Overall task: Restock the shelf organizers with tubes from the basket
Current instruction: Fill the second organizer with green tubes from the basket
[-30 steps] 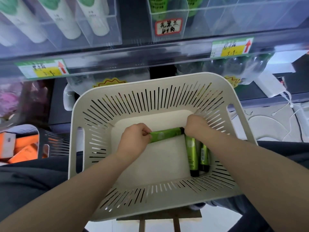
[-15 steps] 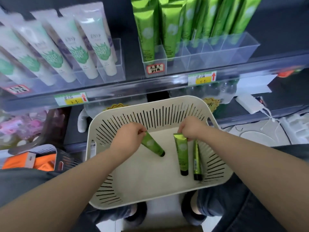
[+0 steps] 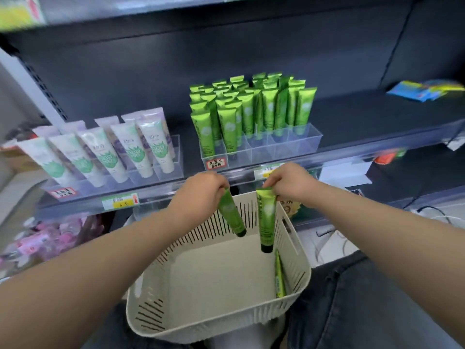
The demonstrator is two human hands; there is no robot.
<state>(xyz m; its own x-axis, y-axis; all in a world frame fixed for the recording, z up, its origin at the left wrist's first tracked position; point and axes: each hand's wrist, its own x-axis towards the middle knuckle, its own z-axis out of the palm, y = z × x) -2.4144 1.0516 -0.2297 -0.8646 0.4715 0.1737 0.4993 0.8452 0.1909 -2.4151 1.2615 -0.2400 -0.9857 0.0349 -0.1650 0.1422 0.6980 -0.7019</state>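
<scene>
My left hand [image 3: 201, 191] pinches the crimped end of a green tube [image 3: 230, 214] that hangs cap down over the cream slotted basket [image 3: 201, 321]. My right hand [image 3: 289, 181] pinches a second green tube [image 3: 266, 219], also hanging cap down above the basket. One more green tube [image 3: 279, 278] lies along the basket's right wall. Above and behind my hands, a clear shelf organizer [image 3: 289, 144] holds several upright green tubes [image 3: 251, 109]; its front right compartments look empty.
A second clear organizer [image 3: 166, 170] at the left holds white and lilac tubes [image 3: 108, 152]. Price tags run along the shelf rail [image 3: 120, 201]. Pink packets [image 3: 45, 243] sit on the lower left shelf, blue packets [image 3: 425, 90] at the shelf's far right. My dark-trousered knee [image 3: 364, 298] is beside the basket.
Both hands have lifted their green tubes out of the basket, up toward the shelf edge. The view has tilted up, showing the whole shelf with its organizers.
</scene>
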